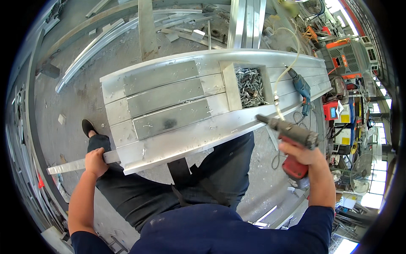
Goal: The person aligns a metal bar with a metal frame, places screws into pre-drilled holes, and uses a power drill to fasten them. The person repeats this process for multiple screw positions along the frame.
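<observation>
My left hand (96, 162) grips a narrow metal bar (67, 166) at the near left corner of a long silver metal bench top (182, 136). The bar sticks out leftward beyond the hand. In my right hand (305, 155) is a pneumatic rivet gun (292, 128) with a grey barrel and a red base, its nose pointing left above the bench's near edge. A pale air hose (299, 42) runs to the gun. Three grey rectangular plates, one of them the nearest plate (171, 119), lie side by side at the bench's left part.
An open metal box (231, 91) full of loose rivets (250, 86) stands on the bench. To its right lies a blue power drill (301, 86) with a cord. Metal profiles (99, 51) lie on the floor beyond. Equipment and a fan (363, 172) stand at right.
</observation>
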A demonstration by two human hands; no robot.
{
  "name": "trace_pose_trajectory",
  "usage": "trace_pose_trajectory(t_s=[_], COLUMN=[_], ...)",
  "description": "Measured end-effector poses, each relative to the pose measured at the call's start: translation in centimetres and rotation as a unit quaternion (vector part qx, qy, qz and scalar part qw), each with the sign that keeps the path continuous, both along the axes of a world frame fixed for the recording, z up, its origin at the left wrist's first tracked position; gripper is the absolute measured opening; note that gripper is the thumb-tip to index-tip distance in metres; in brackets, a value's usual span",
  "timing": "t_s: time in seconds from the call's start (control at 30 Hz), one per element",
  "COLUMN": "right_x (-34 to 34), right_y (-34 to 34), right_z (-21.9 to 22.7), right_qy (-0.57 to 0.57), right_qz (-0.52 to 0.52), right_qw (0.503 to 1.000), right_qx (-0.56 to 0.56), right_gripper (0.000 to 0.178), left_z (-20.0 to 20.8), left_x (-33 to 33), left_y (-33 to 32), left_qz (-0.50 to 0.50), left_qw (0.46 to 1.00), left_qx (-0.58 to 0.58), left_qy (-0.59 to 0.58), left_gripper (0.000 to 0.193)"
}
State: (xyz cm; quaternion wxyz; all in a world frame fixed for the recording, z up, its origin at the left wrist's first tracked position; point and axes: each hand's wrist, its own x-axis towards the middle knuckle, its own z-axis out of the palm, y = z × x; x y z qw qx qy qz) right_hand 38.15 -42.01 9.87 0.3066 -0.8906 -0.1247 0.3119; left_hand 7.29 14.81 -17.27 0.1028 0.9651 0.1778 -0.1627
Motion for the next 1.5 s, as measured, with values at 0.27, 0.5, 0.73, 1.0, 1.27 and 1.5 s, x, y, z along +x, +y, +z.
trace_pose_trajectory(t_s=[0.27,0.5,0.73,1.0,1.27,1.5], right_x=[-0.2,0.2,0.4,1.4,2.1,1.1], right_y=[9.0,11.6,12.8,12.4,12.1,14.2], right_z=[-3.0,-3.0,-3.0,-3.5,-4.0,-5.1], right_qy=[0.079,0.097,0.092,0.130,0.153,0.135], right_qz=[0.167,0.206,0.220,0.172,0.167,0.188], right_qw=[0.977,0.961,0.958,0.966,0.962,0.950], right_qx=[-0.104,-0.157,-0.158,-0.145,-0.152,-0.209], right_gripper=[0.036,0.040,0.037,0.036,0.037,0.037], left_z=[0.8,0.9,0.8,0.8,0.8,1.1], left_x=[0.4,0.2,0.2,0.1,0.1,0.2], left_y=[-0.5,-0.3,-0.1,-0.1,-0.1,-0.1], left_qz=[0.001,-0.006,-0.004,-0.005,-0.009,-0.005], left_qw=[1.000,0.999,0.999,0.999,0.999,0.998], left_qx=[-0.013,-0.031,-0.042,-0.034,-0.042,-0.047], left_qy=[-0.024,-0.030,-0.034,-0.023,-0.026,-0.040], left_gripper=[0.025,0.023,0.024,0.023,0.022,0.024])
